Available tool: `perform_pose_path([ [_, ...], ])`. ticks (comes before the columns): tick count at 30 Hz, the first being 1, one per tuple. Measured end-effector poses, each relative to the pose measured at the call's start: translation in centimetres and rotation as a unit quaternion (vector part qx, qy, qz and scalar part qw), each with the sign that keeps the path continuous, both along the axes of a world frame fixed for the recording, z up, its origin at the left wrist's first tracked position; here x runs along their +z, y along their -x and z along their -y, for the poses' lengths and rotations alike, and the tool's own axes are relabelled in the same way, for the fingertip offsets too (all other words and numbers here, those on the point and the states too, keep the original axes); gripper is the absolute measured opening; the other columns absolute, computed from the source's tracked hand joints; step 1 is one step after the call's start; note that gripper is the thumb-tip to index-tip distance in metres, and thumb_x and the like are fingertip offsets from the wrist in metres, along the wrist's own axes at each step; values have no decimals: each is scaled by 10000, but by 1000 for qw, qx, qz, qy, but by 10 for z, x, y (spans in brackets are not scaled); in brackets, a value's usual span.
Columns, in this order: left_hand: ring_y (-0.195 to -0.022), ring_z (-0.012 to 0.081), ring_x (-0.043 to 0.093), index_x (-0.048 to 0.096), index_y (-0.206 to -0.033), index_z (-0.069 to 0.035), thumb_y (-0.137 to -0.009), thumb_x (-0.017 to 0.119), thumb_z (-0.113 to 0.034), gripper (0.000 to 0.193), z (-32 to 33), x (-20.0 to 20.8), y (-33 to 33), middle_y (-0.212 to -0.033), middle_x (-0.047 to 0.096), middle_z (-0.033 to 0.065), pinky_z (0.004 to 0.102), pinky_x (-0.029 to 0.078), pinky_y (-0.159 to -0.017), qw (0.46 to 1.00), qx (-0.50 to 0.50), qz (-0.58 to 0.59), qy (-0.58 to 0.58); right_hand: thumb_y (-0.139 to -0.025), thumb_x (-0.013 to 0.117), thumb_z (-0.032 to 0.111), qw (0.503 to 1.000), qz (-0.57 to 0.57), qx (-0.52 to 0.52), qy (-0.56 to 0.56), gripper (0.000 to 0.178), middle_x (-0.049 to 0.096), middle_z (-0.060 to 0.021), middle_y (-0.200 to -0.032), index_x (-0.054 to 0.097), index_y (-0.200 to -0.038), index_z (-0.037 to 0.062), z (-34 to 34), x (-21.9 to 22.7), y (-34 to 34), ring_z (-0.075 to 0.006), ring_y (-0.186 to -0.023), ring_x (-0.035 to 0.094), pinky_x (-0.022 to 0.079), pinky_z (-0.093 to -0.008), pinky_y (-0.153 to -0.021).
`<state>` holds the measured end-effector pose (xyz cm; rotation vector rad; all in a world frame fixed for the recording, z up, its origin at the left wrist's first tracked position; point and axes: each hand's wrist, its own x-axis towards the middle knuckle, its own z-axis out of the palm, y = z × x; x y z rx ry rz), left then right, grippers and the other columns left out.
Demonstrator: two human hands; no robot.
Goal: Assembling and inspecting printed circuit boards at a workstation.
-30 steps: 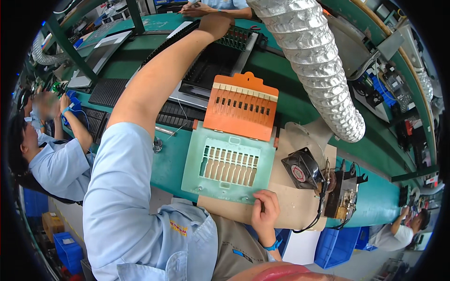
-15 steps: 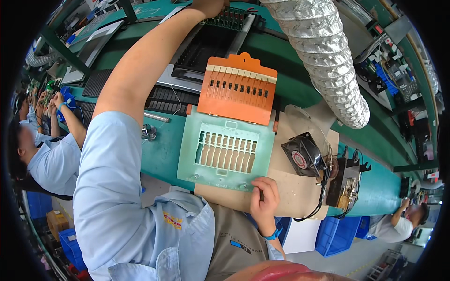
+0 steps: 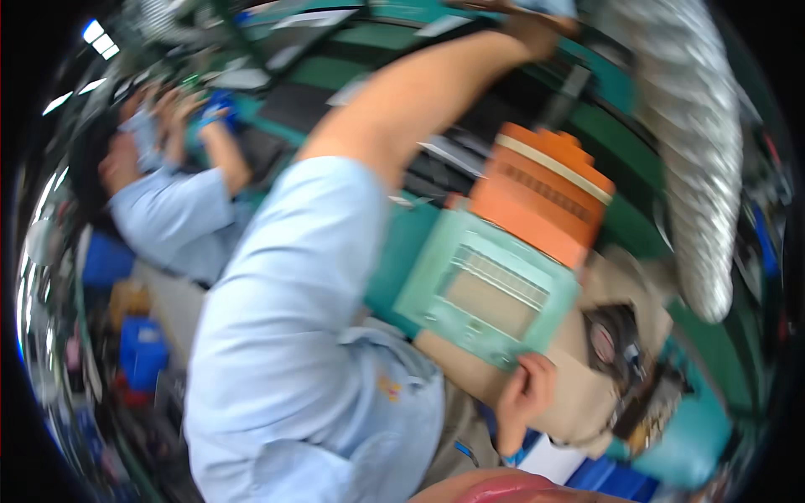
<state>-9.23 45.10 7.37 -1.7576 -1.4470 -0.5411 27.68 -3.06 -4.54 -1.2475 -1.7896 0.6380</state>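
A pale green fixture frame (image 3: 495, 342) with a slotted rectangular window lies tilted on the bench in front of me. Its orange lid (image 3: 537, 210), with a cream strip and a row of dark slots, stands folded open on the far side. My right hand (image 3: 524, 394) is at the frame's near right corner, fingers curled closed against the rim. My left arm stretches far forward across the bench. Motion smears my left hand (image 3: 537, 35) at the top edge, so its fingers and anything in them cannot be made out.
A silver flexible duct (image 3: 692, 168) hangs at the right. Below it, a small black fan (image 3: 612, 339) and a metal device (image 3: 658, 407) stand beside brown cardboard (image 3: 579, 394). Another person in a light blue shirt (image 3: 172, 218) works at the left. Blue bins (image 3: 142, 352) are on the floor.
The whole view has swung, shifting the bench and fixture to the right and down, and is now blurred. My left arm still reaches forward; my right hand stays at the frame's corner.
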Motion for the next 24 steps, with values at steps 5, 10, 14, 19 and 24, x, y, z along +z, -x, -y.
perform_pose_path([
  [5,-969,301,748,834,-1155,-127,-997,619,-166,270,12,36,-1,-1131,805,86,491,559,-770,964,132,43,227,-892,584,-77,1000,-16,21,10,232,689,-178,-1145,712,-1073,-10,1,-6,-8,-331,-980,640,538,-400,-905],
  [10,-969,280,743,832,-1169,-149,-988,626,-156,274,8,31,20,-1123,804,73,490,547,-755,967,118,-37,222,-903,574,-80,999,5,40,20,237,679,-185,-1167,704,-1093,-23,0,-6,-7,-335,-986,638,536,-395,-898],
  [14,-980,274,745,829,-1181,-171,-986,619,-149,288,1,18,31,-1131,805,68,487,550,-760,966,111,13,235,-922,562,-53,999,-1,40,19,217,675,-167,-1133,694,-1088,-11,-1,-4,-3,-322,-995,628,521,-390,-919],
  [19,-975,267,744,823,-1214,-193,-984,602,-138,324,5,20,33,-1143,805,69,506,547,-767,969,101,32,223,-929,558,-43,999,-3,34,30,209,673,-159,-1122,690,-1087,-8,0,-1,-3,-316,-1005,624,516,-389,-929],
  [24,-961,280,743,823,-1236,-190,-986,594,-134,344,37,43,28,-1157,804,80,543,543,-778,980,75,33,183,-931,560,-39,999,-13,32,31,199,674,-152,-1121,691,-1077,-6,1,0,-2,-308,-1012,622,515,-386,-932],
])
